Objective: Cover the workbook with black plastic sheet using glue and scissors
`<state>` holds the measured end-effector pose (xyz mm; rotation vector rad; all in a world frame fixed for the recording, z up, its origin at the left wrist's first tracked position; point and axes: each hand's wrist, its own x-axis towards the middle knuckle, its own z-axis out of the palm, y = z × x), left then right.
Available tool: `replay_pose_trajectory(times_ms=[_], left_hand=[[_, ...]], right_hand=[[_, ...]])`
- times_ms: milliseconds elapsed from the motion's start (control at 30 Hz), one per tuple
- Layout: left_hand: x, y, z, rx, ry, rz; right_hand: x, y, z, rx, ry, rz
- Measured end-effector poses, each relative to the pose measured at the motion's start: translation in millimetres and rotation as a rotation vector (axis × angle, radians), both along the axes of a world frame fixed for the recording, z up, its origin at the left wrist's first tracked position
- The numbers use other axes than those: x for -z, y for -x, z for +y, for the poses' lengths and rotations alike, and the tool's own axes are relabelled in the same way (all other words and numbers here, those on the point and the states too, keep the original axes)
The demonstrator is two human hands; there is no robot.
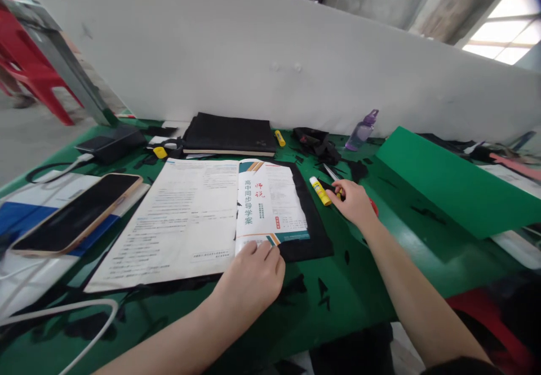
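An open printed booklet (194, 211) lies on the green table, its narrow cover flap folded over black material (315, 223) that shows along the right side. My left hand (257, 271) is closed at the booklet's lower edge, fingers bent onto the flap; its thumb is partly hidden. To the right, my right hand (353, 203) is closed around scissors (331, 172). Their blades point away toward the wall, and a bit of red handle shows beside the palm. Just left of that hand is a yellow glue stick (320, 191) with a white cap.
A black-covered book (230, 134) lies behind the booklet, near a second glue stick (279, 138). A phone (78, 213) and white cable are at left. A purple bottle (362, 130) stands by the white partition (253, 54). Green card (456, 183) rises at right. Black scraps (323, 293) litter the table.
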<state>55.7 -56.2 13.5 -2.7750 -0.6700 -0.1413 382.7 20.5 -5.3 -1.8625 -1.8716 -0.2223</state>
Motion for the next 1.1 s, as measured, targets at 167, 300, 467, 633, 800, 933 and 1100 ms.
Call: replay_pose_trajectory(times_ms=[167, 300, 467, 633, 800, 933, 1100], left_hand=[[4.3, -2.3, -0.5, 0.005, 0.034, 0.009], [5.5, -5.4, 1.8, -0.071, 0.111, -0.05], [0.2, -10.9, 10.3, -0.186, 0.276, -0.136], [5.9, -15.1, 12.9, -0.201, 0.292, -0.221], [14.1, -10.7, 11.5, -0.106, 0.259, -0.225], [20.3, -3.3, 9.8, 0.002, 0.124, -0.188], [21.9, 4.2, 8.2, 0.089, 0.013, -0.172]], right_hand=[[4.3, 10.3, -1.5, -0.078, 0.021, 0.048], [3.5, 14.8, -2.4, -0.082, -0.007, 0.165], [-7.5, 20.9, -5.7, 0.008, -0.172, 0.438], [-36.0, 46.5, -7.2, 0.015, -0.296, 0.794], [-80.7, 96.5, -11.8, -0.293, -0.052, 1.684], [-87.0, 137.3, -12.2, -0.442, 0.086, 1.892], [-52.0, 161.2, -16.3, -0.501, 0.326, 1.765]])
